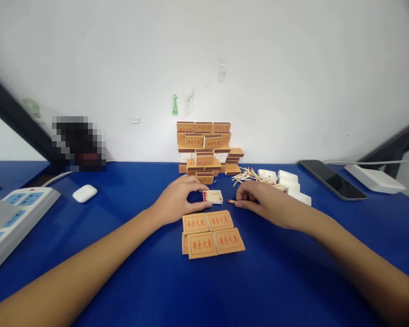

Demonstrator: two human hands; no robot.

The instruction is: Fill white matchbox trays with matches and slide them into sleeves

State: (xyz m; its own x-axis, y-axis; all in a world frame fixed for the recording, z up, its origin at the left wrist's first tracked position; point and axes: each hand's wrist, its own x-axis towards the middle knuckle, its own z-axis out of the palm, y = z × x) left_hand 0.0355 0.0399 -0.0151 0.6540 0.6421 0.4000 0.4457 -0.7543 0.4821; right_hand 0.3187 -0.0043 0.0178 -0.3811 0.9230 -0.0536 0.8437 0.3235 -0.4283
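Observation:
Between the thumb and fingers of my left hand is a small white matchbox tray, lying on the blue table with several red-headed matches in it. My right hand, just right of the tray, pinches a match whose red head points left towards the tray. Below the tray lie several orange matchbox sleeves with red characters, side by side and partly overlapping. Beyond my right hand is a loose heap of matches.
Stacked matchboxes stand against the white wall. White trays sit behind my right hand. A phone and a white box lie at right. At left are a white earbud case and a power strip.

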